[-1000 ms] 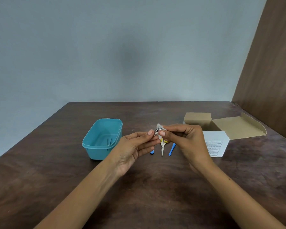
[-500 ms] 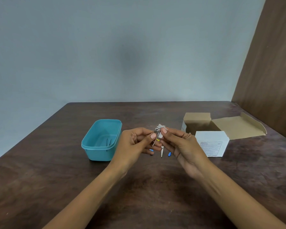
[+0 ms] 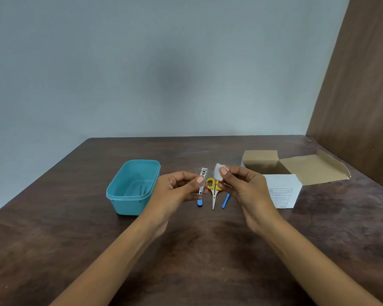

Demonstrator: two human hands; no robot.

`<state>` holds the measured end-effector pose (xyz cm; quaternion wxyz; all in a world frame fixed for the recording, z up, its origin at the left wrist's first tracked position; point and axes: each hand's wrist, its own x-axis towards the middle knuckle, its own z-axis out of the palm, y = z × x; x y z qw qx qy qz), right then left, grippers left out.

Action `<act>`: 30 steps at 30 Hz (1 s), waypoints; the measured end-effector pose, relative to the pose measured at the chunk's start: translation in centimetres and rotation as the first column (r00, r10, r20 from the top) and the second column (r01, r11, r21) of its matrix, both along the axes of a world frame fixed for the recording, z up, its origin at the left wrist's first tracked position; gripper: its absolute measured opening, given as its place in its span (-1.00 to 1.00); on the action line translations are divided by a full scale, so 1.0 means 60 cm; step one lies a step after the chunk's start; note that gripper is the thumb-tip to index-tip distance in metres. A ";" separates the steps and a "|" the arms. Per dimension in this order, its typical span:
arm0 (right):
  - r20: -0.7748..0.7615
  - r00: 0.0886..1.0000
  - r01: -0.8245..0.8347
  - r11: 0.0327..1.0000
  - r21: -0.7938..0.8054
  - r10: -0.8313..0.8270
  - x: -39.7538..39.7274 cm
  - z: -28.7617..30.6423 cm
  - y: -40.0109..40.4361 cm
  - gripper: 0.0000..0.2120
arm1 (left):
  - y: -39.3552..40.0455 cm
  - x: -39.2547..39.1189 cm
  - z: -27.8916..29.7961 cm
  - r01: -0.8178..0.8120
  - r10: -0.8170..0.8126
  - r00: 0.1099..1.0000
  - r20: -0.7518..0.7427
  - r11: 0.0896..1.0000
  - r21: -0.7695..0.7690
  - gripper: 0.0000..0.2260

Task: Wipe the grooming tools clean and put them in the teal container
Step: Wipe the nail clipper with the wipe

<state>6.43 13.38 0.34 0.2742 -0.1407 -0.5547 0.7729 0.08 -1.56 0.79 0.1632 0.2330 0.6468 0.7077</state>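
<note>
Left hand [image 3: 175,188] pinches a silver nail clipper [image 3: 203,180] between thumb and fingers, held upright above the dark wooden table [image 3: 197,250]. Right hand [image 3: 245,186] grips a small white wipe [image 3: 218,172] between thumb and forefinger, raised beside the clipper but apart from it, a clear gap between the two. Under the hands, lying on the table: yellow-handled scissors [image 3: 213,191] with the blades pointing toward the person, a blue-handled tool [image 3: 199,202] to their left, mostly hidden behind the left hand so type unclear, and a thin blue stick tool [image 3: 226,200] to their right. Teal container [image 3: 132,188] sits left of the left hand, open, no lid; something slim lies inside on the bottom, too dim to identify. To the right of the right hand, an open cardboard box [image 3: 296,167] with flaps folded out, white printed side panel facing the camera. Both forearms bare, reaching in from the bottom edge.
</note>
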 end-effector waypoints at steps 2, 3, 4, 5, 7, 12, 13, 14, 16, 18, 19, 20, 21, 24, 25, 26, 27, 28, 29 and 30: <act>-0.024 0.998 0.065 0.984 0.166 -0.062 0.001 0.001 0.000 -0.98 | -0.001 0.000 0.002 -0.001 0.001 1.000 -0.010 1.000 0.010 -0.77; -0.039 0.996 0.085 0.970 0.230 -0.078 0.001 0.001 0.000 -0.97 | -0.003 -0.001 0.003 -0.003 0.003 1.000 -0.014 1.000 0.018 -0.75; -0.053 0.995 0.098 0.956 0.278 -0.086 0.001 0.001 0.000 -0.95 | -0.004 -0.001 0.004 -0.008 0.009 1.000 -0.017 1.000 0.023 -0.75; -0.061 0.994 0.106 0.943 0.316 -0.092 0.001 0.000 0.000 -0.94 | -0.005 -0.002 0.005 -0.019 0.019 1.000 -0.023 1.000 0.019 -0.76; -0.072 0.993 0.118 0.922 0.369 -0.098 0.002 0.000 0.000 -0.93 | -0.007 -0.003 0.007 -0.042 0.042 0.998 -0.036 0.999 -0.002 -0.82; -0.080 0.993 0.115 0.899 0.423 -0.089 0.002 0.000 -0.001 -0.91 | -0.010 -0.004 0.012 -0.080 0.077 0.994 -0.075 0.996 -0.033 -0.91; -0.081 0.993 0.115 0.897 0.426 -0.089 0.001 -0.001 -0.001 -0.91 | -0.012 -0.004 0.014 -0.084 0.080 0.991 -0.103 0.996 -0.033 -0.93; -0.081 0.993 0.116 0.895 0.432 -0.089 0.001 -0.001 -0.001 -0.90 | -0.014 -0.005 0.017 -0.091 0.085 0.987 -0.136 0.995 -0.036 -0.95; -0.081 0.993 0.110 0.890 0.443 -0.083 0.001 -0.001 -0.001 -0.90 | -0.020 -0.009 0.025 -0.122 0.108 0.974 -0.199 0.991 -0.060 -0.95; -0.076 0.994 0.101 0.889 0.447 -0.075 0.001 -0.002 -0.002 -0.90 | -0.028 -0.018 0.035 -0.165 0.137 0.959 -0.249 0.982 -0.097 -0.94; -0.075 0.995 0.097 0.890 0.445 -0.071 0.001 -0.002 -0.003 -0.89 | -0.034 -0.023 0.041 -0.185 0.151 0.951 -0.269 0.977 -0.106 -0.94; -0.077 0.995 0.093 0.893 0.439 -0.066 0.001 -0.002 -0.004 -0.87 | -0.040 -0.029 0.047 -0.204 0.164 0.943 -0.289 0.972 -0.114 -0.94; -0.080 0.995 0.090 0.896 0.434 -0.062 0.001 -0.003 -0.005 -0.87 | -0.048 -0.035 0.053 -0.226 0.177 0.934 -0.311 0.966 -0.128 -0.94; -0.080 0.995 0.084 0.896 0.437 -0.055 0.000 -0.007 -0.006 -0.90 | -0.071 -0.056 0.064 -0.341 0.246 0.880 -0.407 0.923 -0.180 -0.93; -0.076 0.996 0.082 0.892 0.446 -0.053 -0.001 -0.008 -0.007 -0.90 | -0.079 -0.064 0.065 -0.396 0.273 0.849 -0.452 0.896 -0.202 -0.94; -0.073 0.996 0.079 0.887 0.455 -0.052 -0.002 -0.010 -0.008 -0.89 | -0.085 -0.072 0.065 -0.452 0.295 0.813 -0.501 0.863 -0.225 -0.94; -0.070 0.996 0.077 0.882 0.465 -0.051 -0.003 -0.010 -0.009 -0.87 | -0.091 -0.079 0.064 -0.505 0.313 0.776 -0.547 0.828 -0.245 -0.95; -0.068 0.996 0.076 0.877 0.475 -0.049 -0.003 -0.011 -0.010 -0.86 | -0.095 -0.085 0.061 -0.555 0.326 0.739 -0.589 0.790 -0.259 -0.97; -0.067 0.997 0.073 0.873 0.482 -0.047 -0.003 -0.011 -0.011 -0.86 | -0.098 -0.089 0.059 -0.598 0.335 0.706 -0.624 0.754 -0.272 -0.98; -0.067 0.997 0.070 0.872 0.484 -0.043 -0.003 -0.011 -0.012 -0.86 | -0.099 -0.093 0.055 -0.630 0.332 0.680 -0.654 0.721 -0.288 -0.98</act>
